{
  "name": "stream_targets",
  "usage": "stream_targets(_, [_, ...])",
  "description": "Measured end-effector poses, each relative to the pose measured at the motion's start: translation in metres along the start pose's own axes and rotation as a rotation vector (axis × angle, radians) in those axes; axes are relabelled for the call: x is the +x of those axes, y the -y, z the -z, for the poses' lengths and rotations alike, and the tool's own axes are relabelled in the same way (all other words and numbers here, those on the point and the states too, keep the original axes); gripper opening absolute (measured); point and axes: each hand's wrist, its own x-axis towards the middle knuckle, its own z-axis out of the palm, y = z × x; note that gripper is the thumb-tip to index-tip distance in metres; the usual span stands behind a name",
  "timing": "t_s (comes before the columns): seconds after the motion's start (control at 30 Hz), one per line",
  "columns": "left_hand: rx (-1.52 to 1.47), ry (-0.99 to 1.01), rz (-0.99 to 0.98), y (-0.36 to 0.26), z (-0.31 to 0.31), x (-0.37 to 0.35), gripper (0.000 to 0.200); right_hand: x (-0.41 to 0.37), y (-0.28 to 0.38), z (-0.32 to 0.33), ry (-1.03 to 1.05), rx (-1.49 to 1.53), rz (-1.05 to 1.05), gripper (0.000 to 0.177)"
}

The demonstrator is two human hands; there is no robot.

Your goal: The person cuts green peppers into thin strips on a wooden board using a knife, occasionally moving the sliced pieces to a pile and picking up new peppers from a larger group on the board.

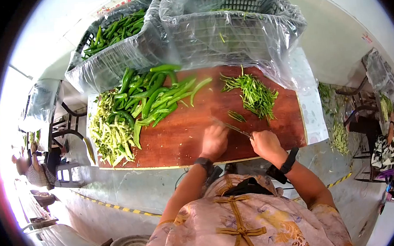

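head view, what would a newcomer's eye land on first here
The red-brown cutting board fills the middle, a heap of whole green peppers on its left half and a pile of green shreds at its upper right. At its near edge the right hand holds a knife, the blade slanting beside the left hand.

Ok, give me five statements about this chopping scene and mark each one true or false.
1. The right hand has a knife in its grip. True.
2. The cutting board is white plastic. False: it is reddish-brown wood.
3. Whole green peppers lie on the board's left part. True.
4. The back-left crate is empty. False: it holds peppers too.
5. Both wrists are bare. False: each wears a dark band.
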Motion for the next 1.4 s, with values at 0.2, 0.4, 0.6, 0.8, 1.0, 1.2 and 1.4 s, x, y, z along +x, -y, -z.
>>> stream_targets(0.2, [0.022,-0.023,0.013,0.0,-0.001,0.003,0.024,0.004,0.003,0.004,0.014,-0.013,-0.034,0.02])
stream_targets(0.4, [-0.014,-0.024,0.023,-0.001,0.0,0.005,0.022,0.007,0.003,0.009,0.038,-0.013,-0.006,0.019])
stream_targets(0.6, [-0.041,-0.016,0.034,0.0,0.0,0.005,0.028,0.012,0.0,0.011,0.075,-0.04,0.018,0.019])
stream_targets(0.8, [-0.092,0.008,0.048,0.003,-0.001,0.005,0.031,0.043,0.008,-0.004,0.03,-0.006,0.077,0.022])
stream_targets(1.0, [-0.092,0.017,-0.008,0.007,0.0,0.005,0.031,0.067,0.002,-0.02,-0.081,0.059,0.053,0.025])
stream_targets(1.2, [-0.048,0.013,-0.145,0.019,0.007,0.005,0.034,0.03,-0.012,-0.007,-0.105,0.084,-0.044,0.024])
stream_targets(1.4, [0.006,0.003,0.025,0.012,0.011,0.001,0.035,0.02,0.0,0.003,-0.094,0.032,-0.024,0.02])
